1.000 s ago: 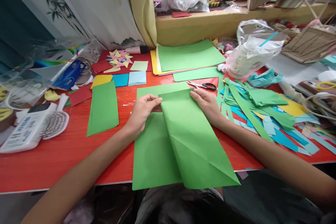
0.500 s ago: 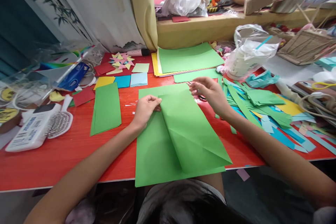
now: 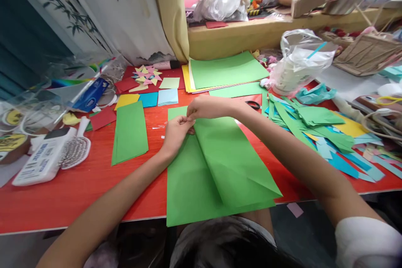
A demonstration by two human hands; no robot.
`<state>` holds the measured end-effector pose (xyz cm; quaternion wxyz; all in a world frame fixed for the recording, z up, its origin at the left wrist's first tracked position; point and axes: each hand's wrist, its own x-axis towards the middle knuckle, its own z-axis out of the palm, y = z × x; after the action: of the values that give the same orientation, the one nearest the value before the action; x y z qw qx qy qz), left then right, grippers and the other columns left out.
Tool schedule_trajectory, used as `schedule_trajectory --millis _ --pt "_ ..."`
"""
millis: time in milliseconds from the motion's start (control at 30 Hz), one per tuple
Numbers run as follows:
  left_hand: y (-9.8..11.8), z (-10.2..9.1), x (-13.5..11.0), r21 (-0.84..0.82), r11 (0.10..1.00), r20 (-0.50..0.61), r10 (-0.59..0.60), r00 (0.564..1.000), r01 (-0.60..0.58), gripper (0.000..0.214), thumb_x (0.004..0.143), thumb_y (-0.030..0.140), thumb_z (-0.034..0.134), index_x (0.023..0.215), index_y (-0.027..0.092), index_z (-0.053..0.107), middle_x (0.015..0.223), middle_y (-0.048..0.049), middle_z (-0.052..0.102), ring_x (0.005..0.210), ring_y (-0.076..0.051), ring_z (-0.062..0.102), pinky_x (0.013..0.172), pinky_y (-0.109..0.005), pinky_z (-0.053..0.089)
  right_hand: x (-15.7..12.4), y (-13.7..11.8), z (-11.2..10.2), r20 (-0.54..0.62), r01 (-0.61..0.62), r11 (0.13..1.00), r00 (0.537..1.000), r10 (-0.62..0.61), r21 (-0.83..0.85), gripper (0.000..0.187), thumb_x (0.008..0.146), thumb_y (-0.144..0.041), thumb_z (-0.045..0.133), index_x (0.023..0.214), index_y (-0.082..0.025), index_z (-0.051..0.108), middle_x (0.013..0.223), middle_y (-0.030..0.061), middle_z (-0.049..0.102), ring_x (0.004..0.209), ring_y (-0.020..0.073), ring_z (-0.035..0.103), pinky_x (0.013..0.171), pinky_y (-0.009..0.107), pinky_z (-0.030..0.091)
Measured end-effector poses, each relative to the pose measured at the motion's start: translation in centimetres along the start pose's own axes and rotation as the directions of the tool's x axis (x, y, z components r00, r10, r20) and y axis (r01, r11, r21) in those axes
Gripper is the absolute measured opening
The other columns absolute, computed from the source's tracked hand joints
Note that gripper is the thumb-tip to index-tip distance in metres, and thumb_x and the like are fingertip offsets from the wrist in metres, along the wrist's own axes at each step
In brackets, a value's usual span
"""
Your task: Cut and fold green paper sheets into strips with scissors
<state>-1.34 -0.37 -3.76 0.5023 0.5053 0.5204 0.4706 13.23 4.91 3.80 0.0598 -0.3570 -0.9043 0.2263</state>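
A large sheet of green paper (image 3: 191,188) lies in front of me, its upper layer folded over to the right so that a raised crease slants down the middle. My left hand (image 3: 177,134) pinches the folded edge near the top of the sheet, thumb and fingers pressed together. Right beside it, my right hand (image 3: 205,107) reaches across the top of the paper, its fingertips closed at the same edge and meeting the left fingertips. What lies between the right fingertips is partly hidden, but the paper edge runs into them. Black-handled scissors (image 3: 253,104) lie behind the right forearm.
Cut green rectangles (image 3: 130,134) lie to the left, near a hairbrush (image 3: 77,150) and a white box-like pack (image 3: 44,159). Green and blue paper scraps (image 3: 314,125) cover the right side. Behind are stacked sheets (image 3: 229,69), a folded paper star (image 3: 147,75) and a bagged cup (image 3: 292,67).
My right hand has moved left from beside the sheet's upper right corner to meet my left hand at the fold. My left hand keeps its pinch. The scissors' handle now shows more clearly.
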Motion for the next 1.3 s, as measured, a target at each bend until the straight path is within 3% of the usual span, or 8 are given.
schedule_trajectory --millis 167,367,600,800,1067,1300 --pt "0.0 -0.1 0.2 0.010 0.999 -0.014 0.045 0.999 -0.044 0.023 0.069 0.036 0.069 0.069 0.015 0.060 0.060 0.0022 0.059 0.055 -0.010 0.056 0.061 -0.025 0.047 0.3 0.7 0.4 -0.050 -0.017 0.999 0.999 0.015 -0.032 0.012 0.079 -0.016 0.058 0.073 -0.014 0.068 0.069 0.0025 0.065 0.059 0.0100 0.046 0.057 0.025 0.029" --pt "0.3 -0.2 0.1 -0.032 0.995 -0.020 0.090 0.996 -0.090 0.025 0.072 0.039 0.067 0.072 0.015 0.059 0.062 0.0025 0.058 0.059 -0.009 0.053 0.060 -0.022 0.042 0.2 1.6 0.4 -0.176 0.128 0.991 0.975 -0.134 -0.047 0.017 0.080 -0.016 0.051 0.081 -0.014 0.067 0.079 0.0032 0.067 0.067 0.0113 0.051 0.062 0.024 0.031" --pt "1.1 -0.3 -0.4 0.058 0.979 -0.015 0.196 0.981 -0.195 0.025 0.075 0.041 0.065 0.074 0.017 0.057 0.065 0.0023 0.058 0.062 -0.010 0.052 0.060 -0.022 0.038 0.0 1.3 -0.4 -0.267 0.173 0.983 0.946 -0.184 -0.064 0.017 0.081 -0.019 0.051 0.079 -0.014 0.067 0.074 0.0023 0.064 0.069 0.0119 0.052 0.065 0.024 0.031" --pt "1.2 0.4 -1.4 0.130 0.970 0.021 0.203 0.979 -0.204 0.028 0.078 0.040 0.063 0.069 0.017 0.051 0.059 0.0042 0.050 0.058 -0.009 0.046 0.057 -0.022 0.034 -0.6 1.2 -1.3 -0.325 0.155 0.987 0.932 -0.160 -0.042 0.017 0.081 -0.017 0.051 0.080 -0.011 0.068 0.075 0.0035 0.064 0.069 0.0112 0.050 0.063 0.024 0.030" --pt "1.1 0.9 -1.6 0.087 0.974 0.042 0.206 0.978 -0.208 0.028 0.079 0.040 0.062 0.068 0.017 0.050 0.060 0.0044 0.046 0.059 -0.008 0.043 0.056 -0.022 0.032 -1.0 0.5 -2.0 -0.354 0.114 0.993 0.929 -0.110 -0.009 0.018 0.083 -0.020 0.052 0.083 -0.011 0.068 0.077 0.0027 0.066 0.069 0.0106 0.051 0.066 0.024 0.032" --pt "1.9 0.5 -1.7 0.158 0.961 0.008 0.229 0.973 -0.227 0.030 0.078 0.040 0.063 0.067 0.018 0.046 0.059 0.0052 0.038 0.055 -0.008 0.032 0.052 -0.023 0.025 -1.2 -0.7 -2.4 -0.458 -0.021 0.999 0.889 0.005 -0.029 0.018 0.084 -0.019 0.052 0.083 -0.013 0.069 0.082 0.0039 0.068 0.074 0.0135 0.054 0.070 0.027 0.034"
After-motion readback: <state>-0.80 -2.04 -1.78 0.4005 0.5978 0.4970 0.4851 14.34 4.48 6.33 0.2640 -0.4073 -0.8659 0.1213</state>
